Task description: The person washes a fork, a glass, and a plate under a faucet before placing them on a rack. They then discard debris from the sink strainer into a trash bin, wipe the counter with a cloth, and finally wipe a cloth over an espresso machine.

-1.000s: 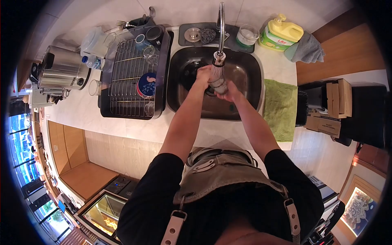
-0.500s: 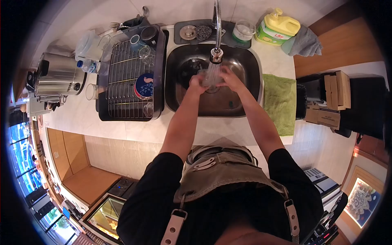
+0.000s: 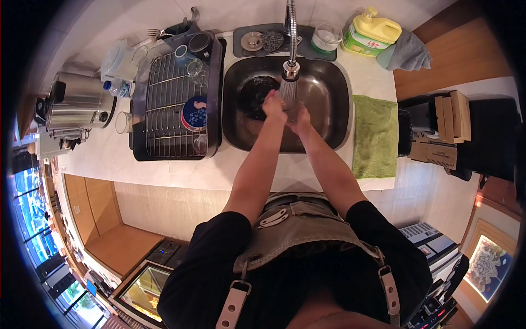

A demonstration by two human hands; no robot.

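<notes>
Water from the faucet's spray head runs down over both of my hands inside the dark sink. Between them is a clear drinking glass, blurred by the water and partly covered by my fingers. My left hand is closed at the glass's upper left side, with its fingertips hard to make out. Lower and to the right, my right hand curls around the other side of the glass.
Left of the sink stands a dish rack with cups, glasses and a blue patterned dish. A green towel lies on the right. Behind the sink are a scrubber, a glass container and a yellow soap bottle.
My hands have come closer together, the left shifting right and the right moving lower and inward. The glass has turned between them under the running water.
</notes>
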